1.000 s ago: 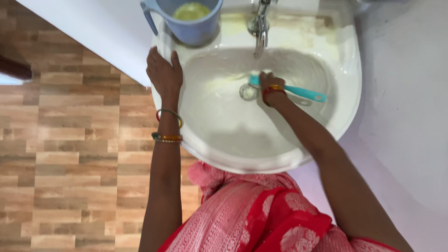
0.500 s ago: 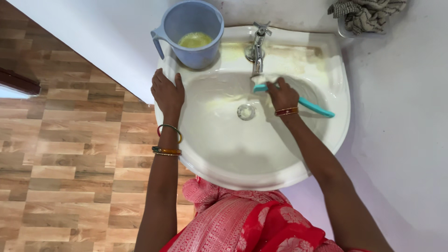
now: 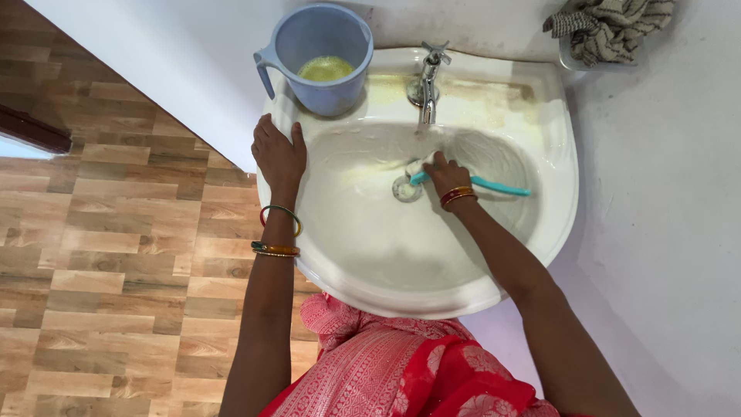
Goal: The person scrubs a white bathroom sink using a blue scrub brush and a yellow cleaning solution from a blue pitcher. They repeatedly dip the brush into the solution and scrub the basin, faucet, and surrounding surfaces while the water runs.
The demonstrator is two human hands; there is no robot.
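Since half a sec ago we've moved the right hand (image 3: 446, 176) w/ the brush (image 3: 478, 183) from under the tap (image 3: 427, 81) down toward the drain (image 3: 405, 188); left hand hasn't shifted. Left to right: left hand (image 3: 279, 154) lies flat, fingers spread, on the sink's (image 3: 556, 208) left rim, holding nothing, just below the blue jug (image 3: 315, 58) at the back-left corner. Right hand is closed round the brush; its head sits beside the drain, handle sticking out right past the wrist. Cloth (image 3: 610, 27) lies beyond the back-right corner.
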